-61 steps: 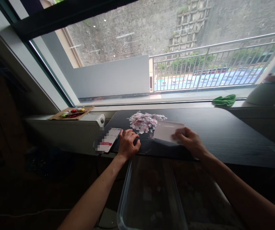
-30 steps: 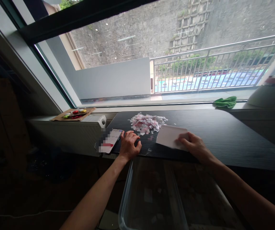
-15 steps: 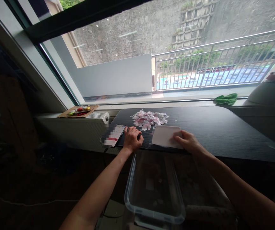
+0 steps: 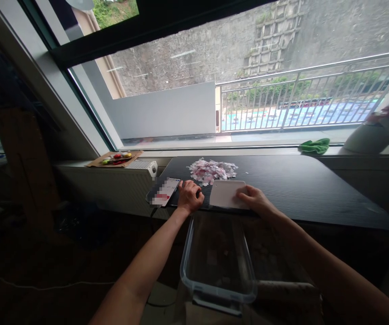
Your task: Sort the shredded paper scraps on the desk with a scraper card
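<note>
My right hand [image 4: 253, 198] grips the right edge of a flat white plastic scraper [image 4: 227, 193] with rounded corners and a small hole. The scraper is tilted at the front edge of the dark table [image 4: 282, 189]. Just behind it lies a heap of pale pink and white paper scraps [image 4: 211, 170]. My left hand [image 4: 190, 197] rests at the table edge, left of the scraper and apart from it. Its fingers are curled closed, and whatever may be inside is hidden. Below the edge is a clear plastic bin [image 4: 185, 262] with a few scraps at its bottom.
A phone [image 4: 167, 192] with a lit, partly blurred screen lies beside my left hand. On the sill are a green cloth [image 4: 314, 146] and a whitish pot [image 4: 367, 135]. Small colourful items on cardboard [image 4: 94, 161] sit above the radiator [image 4: 106, 185] at left.
My right hand has drawn the scraper a little to the left, nearer my left hand. The left hand stays curled at the table edge. The camera view has shifted slightly.
</note>
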Motion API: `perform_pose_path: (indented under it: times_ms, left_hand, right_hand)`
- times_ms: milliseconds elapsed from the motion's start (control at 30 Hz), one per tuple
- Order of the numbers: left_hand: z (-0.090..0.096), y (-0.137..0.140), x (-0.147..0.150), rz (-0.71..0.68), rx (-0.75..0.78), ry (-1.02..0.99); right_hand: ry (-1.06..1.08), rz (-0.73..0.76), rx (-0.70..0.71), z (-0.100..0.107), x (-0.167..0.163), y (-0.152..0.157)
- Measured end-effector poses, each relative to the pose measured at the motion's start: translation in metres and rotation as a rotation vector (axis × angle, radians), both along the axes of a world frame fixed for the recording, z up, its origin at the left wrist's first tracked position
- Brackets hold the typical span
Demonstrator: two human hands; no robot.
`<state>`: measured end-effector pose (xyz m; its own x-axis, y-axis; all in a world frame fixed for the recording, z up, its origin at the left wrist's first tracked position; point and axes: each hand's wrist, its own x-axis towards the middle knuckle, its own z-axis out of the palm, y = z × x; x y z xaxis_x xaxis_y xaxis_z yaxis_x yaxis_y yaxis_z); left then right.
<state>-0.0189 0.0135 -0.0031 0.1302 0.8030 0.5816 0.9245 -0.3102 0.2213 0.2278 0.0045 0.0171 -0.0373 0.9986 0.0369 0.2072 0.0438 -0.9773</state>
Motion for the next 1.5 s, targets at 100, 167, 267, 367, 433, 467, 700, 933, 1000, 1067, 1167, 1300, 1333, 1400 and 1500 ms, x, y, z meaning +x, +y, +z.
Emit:
perform_pose_path:
  times_ms: [100, 167, 267, 367, 433, 467, 700, 933, 1000, 1067, 1167, 1300, 1333, 1400, 1500]
  left_hand:
    - [0.001, -0.001, 0.0, -0.002, -0.001, -0.001]
    - [0.002, -0.002, 0.001, -0.004, -0.006, -0.002]
    - [0.003, -0.004, 0.001, -0.005, -0.009, -0.006]
    - [0.003, -0.004, 0.001, -0.005, -0.011, -0.007]
    - [0.003, -0.003, 0.001, -0.006, -0.011, -0.006]
    - [0.003, -0.003, 0.001, -0.006, -0.013, -0.005]
    - [0.003, -0.003, 0.001, -0.005, -0.007, -0.005]
    - [0.003, -0.005, 0.002, -0.015, -0.003, -0.002]
    - [0.003, -0.004, 0.001, -0.014, -0.003, -0.001]
    - [0.002, -0.003, 0.001, -0.012, -0.003, 0.001]
    - [0.001, -0.001, 0.001, -0.005, -0.004, 0.011]
    - [0.0, -0.001, 0.001, 0.004, -0.005, 0.019]
    - [0.0, -0.001, 0.001, 0.006, -0.005, 0.02]
    - [0.001, -0.001, 0.001, 0.006, -0.006, 0.022]
    - [0.001, -0.001, 0.001, 0.002, -0.006, 0.023]
  right_hand:
    - [0.032, 0.053, -0.024, 0.006, 0.002, -0.007]
    - [0.063, 0.084, -0.044, 0.009, 0.006, -0.009]
    - [0.085, 0.029, -0.029, 0.009, 0.014, -0.006]
    - [0.07, -0.053, -0.008, 0.003, 0.022, -0.003]
    - [0.064, -0.024, -0.025, 0.0, 0.025, -0.004]
    - [0.068, 0.013, -0.036, -0.002, 0.026, -0.005]
    - [0.077, 0.058, 0.004, -0.003, 0.016, -0.007]
    - [0.021, 0.095, 0.046, -0.001, 0.002, -0.008]
    - [0.021, 0.116, 0.045, 0.002, 0.006, -0.011]
    - [0.05, 0.089, 0.031, 0.004, 0.012, -0.013]
    - [0.071, 0.018, 0.015, 0.003, 0.021, -0.013]
    - [0.079, 0.108, -0.027, -0.001, 0.029, -0.017]
    - [0.092, 0.137, -0.034, -0.001, 0.03, -0.018]
    - [0.122, 0.145, -0.032, -0.002, 0.031, -0.018]
    - [0.133, -0.004, 0.003, 0.001, 0.03, -0.009]
